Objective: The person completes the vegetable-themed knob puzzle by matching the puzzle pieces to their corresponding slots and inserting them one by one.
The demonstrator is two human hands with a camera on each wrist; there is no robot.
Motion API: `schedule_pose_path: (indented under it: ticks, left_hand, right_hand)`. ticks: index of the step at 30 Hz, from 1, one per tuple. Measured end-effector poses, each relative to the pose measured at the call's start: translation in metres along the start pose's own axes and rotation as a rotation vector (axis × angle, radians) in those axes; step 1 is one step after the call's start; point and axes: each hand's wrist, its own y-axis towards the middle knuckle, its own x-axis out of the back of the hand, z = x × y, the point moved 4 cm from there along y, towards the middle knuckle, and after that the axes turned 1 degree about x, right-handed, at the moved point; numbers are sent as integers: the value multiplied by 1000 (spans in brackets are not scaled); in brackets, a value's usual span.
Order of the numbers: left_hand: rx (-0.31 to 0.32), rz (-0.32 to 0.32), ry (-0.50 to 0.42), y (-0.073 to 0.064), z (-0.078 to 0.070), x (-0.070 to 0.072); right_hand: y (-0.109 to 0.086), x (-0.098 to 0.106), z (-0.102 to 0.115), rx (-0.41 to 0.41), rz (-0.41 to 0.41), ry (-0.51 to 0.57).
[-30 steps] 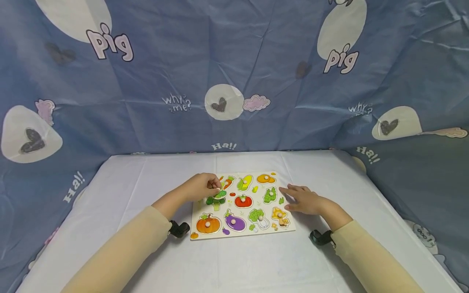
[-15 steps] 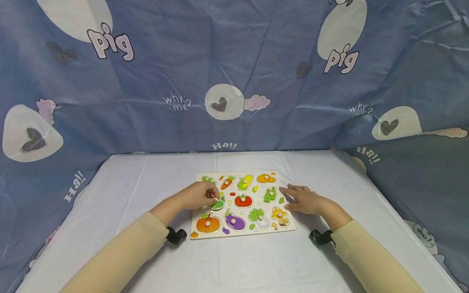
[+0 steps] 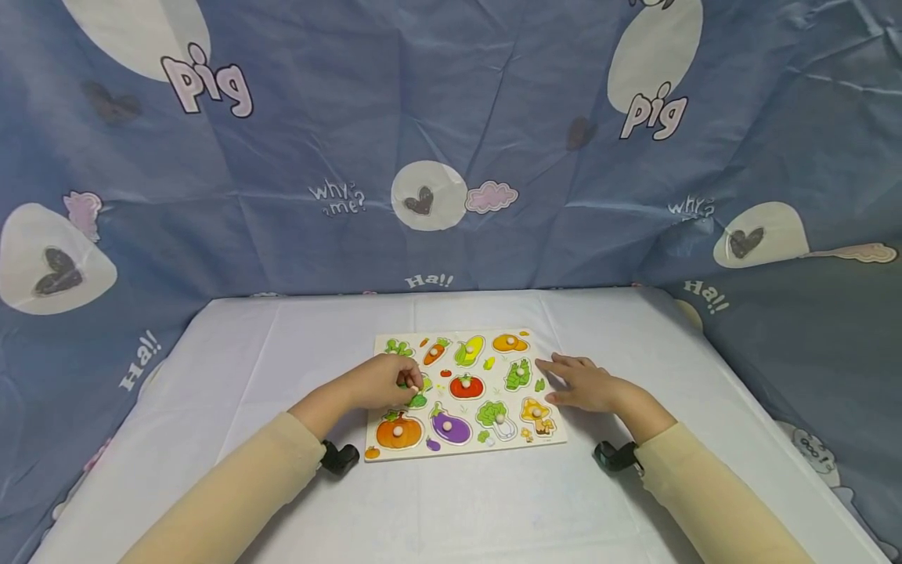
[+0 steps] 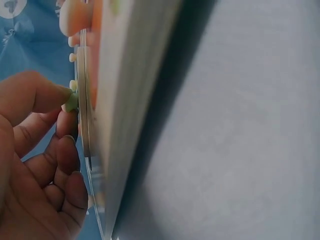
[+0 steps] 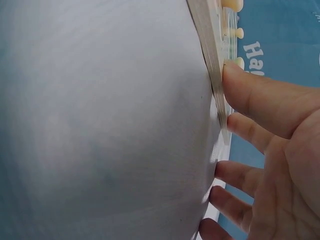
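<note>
A wooden knob puzzle board (image 3: 470, 407) with vegetable pictures lies on the table. At its left side my left hand (image 3: 386, 381) pinches the knob of a green broccoli puzzle piece (image 3: 418, 400), partly hidden by the fingers. In the left wrist view, thumb and forefinger hold the greenish knob (image 4: 72, 102); how the piece sits in its recess cannot be made out. My right hand (image 3: 581, 384), fingers spread, rests at the board's right edge. Thumb (image 5: 242, 87) and forefinger touch that edge in the right wrist view, the other fingers on the cloth.
Other knobbed pieces lie in the board, among them a pumpkin (image 3: 398, 432), an eggplant (image 3: 451, 428), a tomato (image 3: 466, 386) and a mushroom (image 3: 539, 415). White cloth (image 3: 479, 509) covers the table. A blue printed curtain (image 3: 338, 251) hangs behind it.
My left hand has come slightly down and toward me with the broccoli piece, which has turned and covers the broccoli picture seen earlier. The right hand has stayed still.
</note>
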Motion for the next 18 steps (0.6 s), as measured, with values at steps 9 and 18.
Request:
schedule_pose_path:
  ticks: [9, 18]
  left_hand:
    - [-4, 12, -27, -2, 2, -1]
    - [-21, -39, -14, -2, 4, -3]
  right_hand:
    - [-1, 1, 1, -2, 1, -1]
    - [0, 0, -1, 4, 1, -4]
